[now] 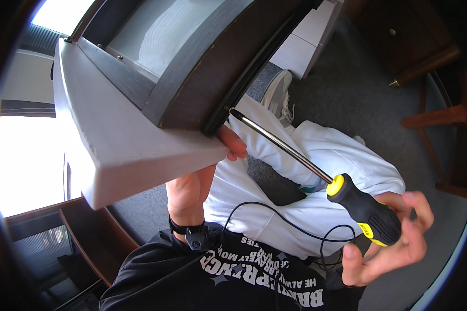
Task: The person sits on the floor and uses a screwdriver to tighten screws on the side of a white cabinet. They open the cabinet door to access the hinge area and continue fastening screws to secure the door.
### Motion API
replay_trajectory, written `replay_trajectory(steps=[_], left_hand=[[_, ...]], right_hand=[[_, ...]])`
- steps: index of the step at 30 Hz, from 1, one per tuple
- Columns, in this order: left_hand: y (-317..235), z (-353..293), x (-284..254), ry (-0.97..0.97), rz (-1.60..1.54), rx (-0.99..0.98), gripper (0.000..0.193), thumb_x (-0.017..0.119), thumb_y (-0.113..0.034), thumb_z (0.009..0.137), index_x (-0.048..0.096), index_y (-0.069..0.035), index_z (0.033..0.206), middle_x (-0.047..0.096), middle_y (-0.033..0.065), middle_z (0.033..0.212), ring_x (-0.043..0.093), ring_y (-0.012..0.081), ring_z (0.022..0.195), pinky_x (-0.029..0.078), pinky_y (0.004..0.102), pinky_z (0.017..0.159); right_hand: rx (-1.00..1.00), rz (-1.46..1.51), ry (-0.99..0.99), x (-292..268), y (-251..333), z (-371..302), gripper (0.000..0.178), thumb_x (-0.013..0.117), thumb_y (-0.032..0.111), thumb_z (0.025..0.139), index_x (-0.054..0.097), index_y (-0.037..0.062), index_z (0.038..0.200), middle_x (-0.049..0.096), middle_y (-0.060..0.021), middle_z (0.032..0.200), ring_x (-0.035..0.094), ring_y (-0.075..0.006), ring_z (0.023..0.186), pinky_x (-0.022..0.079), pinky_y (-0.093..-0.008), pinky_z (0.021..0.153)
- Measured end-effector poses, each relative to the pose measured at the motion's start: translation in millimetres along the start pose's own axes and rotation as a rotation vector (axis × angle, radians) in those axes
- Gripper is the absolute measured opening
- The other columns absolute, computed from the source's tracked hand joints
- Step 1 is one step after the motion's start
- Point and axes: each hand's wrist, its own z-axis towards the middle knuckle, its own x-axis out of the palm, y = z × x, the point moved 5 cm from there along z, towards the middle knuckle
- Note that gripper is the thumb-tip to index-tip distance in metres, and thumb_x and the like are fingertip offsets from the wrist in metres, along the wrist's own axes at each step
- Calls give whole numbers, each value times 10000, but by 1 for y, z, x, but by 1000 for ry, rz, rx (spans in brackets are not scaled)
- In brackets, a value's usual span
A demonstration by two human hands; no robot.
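My right hand (394,243) loosely holds a screwdriver (366,211) by its black and yellow handle, thumb apart from the other fingers. The long metal shaft (285,149) slants up to the left. Its tip meets a small screw or hole at the edge of a dark wooden frame (187,88). That frame stands on a thick white panel (140,155), tilted in front of me. From below, my left hand (232,144) grips the panel's edge close to the tip; most of the hand is hidden behind the panel.
My legs in white trousers (342,155) lie beneath the work. A thin black cable (275,205) loops across my lap. Brown wooden furniture (404,41) stands at the far right, white drawers (298,49) at the top. A dark-framed shelf (93,238) is at the lower left.
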Motion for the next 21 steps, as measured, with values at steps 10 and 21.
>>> replay_trajectory(steps=[10,21], left_hand=[[0,3,4,13,18,0,275,596,-205,981,673,54,1035,685,214,911,672,274,815,534,370,736],[-1,5,10,15,12,-65,238,605,-174,968,661,57,978,679,214,863,675,275,639,542,373,669]], right_hand=[[13,-417,-103,0,11,-10,736,446,629,979,465,-59,1242,599,-195,926,604,-250,730,484,-321,613],[87,-280,-59,-8,7,2,665,544,570,975,450,-22,1263,597,-192,857,590,-255,766,475,-346,639]])
